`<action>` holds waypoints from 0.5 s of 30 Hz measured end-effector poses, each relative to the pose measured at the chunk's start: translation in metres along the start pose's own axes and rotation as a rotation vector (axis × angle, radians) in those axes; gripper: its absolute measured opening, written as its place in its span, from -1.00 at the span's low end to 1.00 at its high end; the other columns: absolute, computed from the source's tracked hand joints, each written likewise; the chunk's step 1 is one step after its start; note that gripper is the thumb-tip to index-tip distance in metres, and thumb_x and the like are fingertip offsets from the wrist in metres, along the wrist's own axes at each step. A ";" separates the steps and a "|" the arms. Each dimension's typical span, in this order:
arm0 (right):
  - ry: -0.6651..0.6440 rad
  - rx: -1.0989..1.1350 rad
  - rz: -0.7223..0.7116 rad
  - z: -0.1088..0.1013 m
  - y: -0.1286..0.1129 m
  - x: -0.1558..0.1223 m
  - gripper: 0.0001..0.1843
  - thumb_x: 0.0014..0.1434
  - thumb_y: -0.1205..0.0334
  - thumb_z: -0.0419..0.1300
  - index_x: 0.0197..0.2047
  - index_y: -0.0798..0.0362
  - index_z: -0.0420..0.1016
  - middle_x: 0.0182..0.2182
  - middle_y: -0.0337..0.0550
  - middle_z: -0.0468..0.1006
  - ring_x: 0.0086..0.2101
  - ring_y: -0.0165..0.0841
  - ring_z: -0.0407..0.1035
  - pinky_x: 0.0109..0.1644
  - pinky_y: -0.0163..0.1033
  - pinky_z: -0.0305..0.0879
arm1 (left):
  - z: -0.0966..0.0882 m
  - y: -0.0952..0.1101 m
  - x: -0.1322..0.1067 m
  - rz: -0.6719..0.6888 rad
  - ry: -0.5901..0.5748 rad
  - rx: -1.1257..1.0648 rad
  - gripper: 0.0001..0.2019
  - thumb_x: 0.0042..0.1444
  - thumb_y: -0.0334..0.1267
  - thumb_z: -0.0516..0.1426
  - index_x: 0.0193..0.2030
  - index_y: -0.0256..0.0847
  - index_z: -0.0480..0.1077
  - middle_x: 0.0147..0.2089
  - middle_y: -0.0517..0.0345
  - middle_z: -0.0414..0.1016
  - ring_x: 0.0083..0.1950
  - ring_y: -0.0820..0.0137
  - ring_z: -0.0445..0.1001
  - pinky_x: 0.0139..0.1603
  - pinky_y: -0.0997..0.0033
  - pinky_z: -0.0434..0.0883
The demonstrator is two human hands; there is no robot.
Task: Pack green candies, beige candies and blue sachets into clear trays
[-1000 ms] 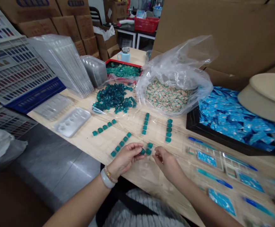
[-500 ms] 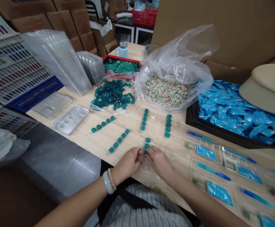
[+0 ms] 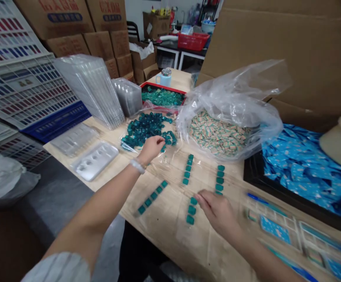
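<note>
Two hands, two spots. Your left hand (image 3: pixel 152 148) is out at the teal pile (image 3: pixel 147 126), with the fingers curled down into its near edge. I can't tell the grip state there, because the knuckles hide whether anything is pinched. Your right hand (image 3: pixel 217 209) lies flat on the worktop (image 3: pixel 170 235), grip apart and empty. Its fingertips are just beside the top piece of the short row (image 3: pixel 191 210) (three teal pieces, running back toward you along that grip's left side).

Risks as I read them:
- The pile sits on loose clear film (image 3: pixel 170 152). If film catches under the left grip on the way back, the heap could slide and spill toward the rows.
- The diagonal row (image 3: pixel 152 195) lies right beside your left forearm, well behind that grip. Drop the arm and the wrist or sleeve could sweep it.
- A small sideways twitch of the right fingertips would knock the short row out of line.
- The far row (image 3: pixel 219 179) ends just ahead of the right knuckles, so sliding that hand forward could clip it. The middle row (image 3: pixel 187 169) is further off and at lower risk.
</note>
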State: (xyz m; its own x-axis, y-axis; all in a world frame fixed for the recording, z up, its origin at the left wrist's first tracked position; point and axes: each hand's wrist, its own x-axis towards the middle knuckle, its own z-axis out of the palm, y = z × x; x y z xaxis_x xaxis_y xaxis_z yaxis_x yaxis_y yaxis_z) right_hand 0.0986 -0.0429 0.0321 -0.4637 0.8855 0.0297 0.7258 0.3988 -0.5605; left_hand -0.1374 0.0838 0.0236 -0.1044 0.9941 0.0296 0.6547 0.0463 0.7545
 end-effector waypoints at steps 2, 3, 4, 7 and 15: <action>0.040 -0.022 -0.059 -0.004 -0.006 0.046 -0.63 0.19 0.11 -0.14 -0.54 0.05 0.30 -0.63 -0.21 0.36 -0.56 -0.41 0.28 -0.45 -0.34 0.12 | 0.009 -0.004 0.043 -0.014 0.043 0.050 -0.78 0.02 -0.36 0.02 -0.22 -0.33 0.42 -0.18 -0.05 0.44 -0.13 0.31 0.37 -0.07 0.40 0.23; 0.055 -0.019 -0.084 -0.003 -0.007 0.070 -0.64 0.19 0.12 -0.13 -0.51 0.06 0.33 -0.59 -0.19 0.39 -0.52 -0.40 0.30 -0.42 -0.34 0.14 | 0.014 -0.006 0.060 -0.026 0.055 0.060 -0.78 0.01 -0.37 0.03 -0.23 -0.34 0.42 -0.14 -0.10 0.42 -0.08 0.26 0.34 -0.03 0.35 0.20; 0.071 -0.014 -0.105 -0.002 -0.007 0.093 -0.67 0.19 0.14 -0.12 -0.44 0.07 0.37 -0.53 -0.17 0.43 -0.47 -0.39 0.32 -0.37 -0.34 0.16 | 0.020 -0.007 0.074 -0.038 0.055 0.062 -0.80 -0.02 -0.39 0.05 -0.26 -0.37 0.43 -0.12 -0.16 0.40 -0.03 0.20 0.31 0.00 0.29 0.18; 0.112 -0.069 -0.127 0.008 0.002 0.157 -0.73 0.17 0.26 -0.10 -0.26 0.10 0.41 -0.34 -0.10 0.47 -0.29 -0.37 0.33 -0.22 -0.32 0.19 | 0.032 -0.015 0.096 -0.083 0.018 0.058 -0.90 -0.16 -0.46 0.15 -0.43 -0.41 0.44 -0.17 -0.27 0.40 0.01 0.04 0.26 0.02 0.17 0.14; -0.126 -0.381 -0.152 0.044 0.029 0.266 -0.75 0.03 0.45 -0.03 -0.37 0.16 0.48 -0.32 0.03 0.46 -0.24 -0.29 0.31 -0.19 -0.29 0.19 | 0.015 -0.033 0.093 -0.124 -0.002 -0.201 -0.80 -0.06 -0.41 0.09 -0.25 -0.27 0.43 -0.18 -0.01 0.43 -0.03 0.27 0.30 0.02 0.35 0.18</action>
State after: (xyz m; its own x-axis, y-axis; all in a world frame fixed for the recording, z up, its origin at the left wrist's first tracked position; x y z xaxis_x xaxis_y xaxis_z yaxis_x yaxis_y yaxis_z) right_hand -0.0263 0.1937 -0.0128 -0.6213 0.7832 -0.0260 0.7691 0.6031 -0.2114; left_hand -0.1575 0.1763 -0.0083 -0.1731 0.9822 -0.0724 0.4743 0.1476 0.8679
